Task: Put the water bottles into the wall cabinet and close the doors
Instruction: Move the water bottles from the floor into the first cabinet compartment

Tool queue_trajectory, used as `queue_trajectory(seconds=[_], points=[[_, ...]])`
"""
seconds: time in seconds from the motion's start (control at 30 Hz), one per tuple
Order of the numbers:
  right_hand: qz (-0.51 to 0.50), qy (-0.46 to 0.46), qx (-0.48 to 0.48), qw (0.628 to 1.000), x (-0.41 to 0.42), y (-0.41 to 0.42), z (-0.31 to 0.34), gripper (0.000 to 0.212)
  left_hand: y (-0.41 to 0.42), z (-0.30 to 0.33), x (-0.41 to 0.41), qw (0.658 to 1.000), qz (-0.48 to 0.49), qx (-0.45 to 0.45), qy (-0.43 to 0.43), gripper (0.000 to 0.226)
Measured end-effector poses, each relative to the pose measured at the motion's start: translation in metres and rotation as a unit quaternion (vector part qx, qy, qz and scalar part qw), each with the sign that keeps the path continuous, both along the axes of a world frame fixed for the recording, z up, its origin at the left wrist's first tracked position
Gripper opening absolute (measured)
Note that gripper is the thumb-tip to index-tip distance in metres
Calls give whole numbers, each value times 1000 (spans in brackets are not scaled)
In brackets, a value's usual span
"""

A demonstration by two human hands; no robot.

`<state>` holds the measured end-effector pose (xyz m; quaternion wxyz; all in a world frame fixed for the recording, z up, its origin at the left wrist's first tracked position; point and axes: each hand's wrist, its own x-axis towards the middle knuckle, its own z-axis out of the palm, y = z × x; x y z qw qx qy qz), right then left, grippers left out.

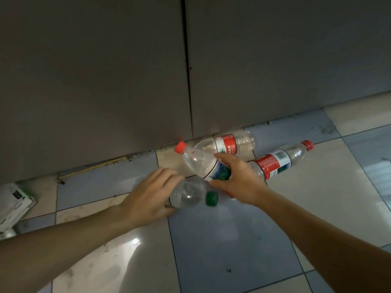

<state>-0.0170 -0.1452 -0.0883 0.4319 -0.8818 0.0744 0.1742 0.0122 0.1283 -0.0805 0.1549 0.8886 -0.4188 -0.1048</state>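
Several clear plastic water bottles lie on the tiled floor before the grey cabinet doors. My left hand grips a bottle with a green cap, its cap pointing right. My right hand holds a red-capped bottle around its label, cap pointing up-left. Two more red-labelled bottles lie behind: one against the foot of the cabinet, another to the right with its red cap at the far end. Both cabinet doors are shut, with a dark seam between them.
A white and green package lies on the floor at the left edge. The floor is glossy beige and blue tiles with a light reflection. Grime runs along the cabinet's foot.
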Motion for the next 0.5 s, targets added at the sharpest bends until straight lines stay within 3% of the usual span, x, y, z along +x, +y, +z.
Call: queue_trajectory(seconds=[0.1, 0.23, 0.37, 0.5], points=[[3, -20, -3, 1000, -1, -4, 14, 82, 13, 15, 5, 986, 99, -90, 98, 60], [14, -26, 18, 999, -12, -7, 26, 78, 17, 25, 7, 950, 224, -163, 143, 63], [-34, -51, 41, 997, -21, -4, 30, 71, 9, 22, 7, 898, 295, -223, 238, 62], [-84, -49, 90, 991, -17, 4, 29, 70, 1, 16, 5, 877, 337, -238, 245, 65]])
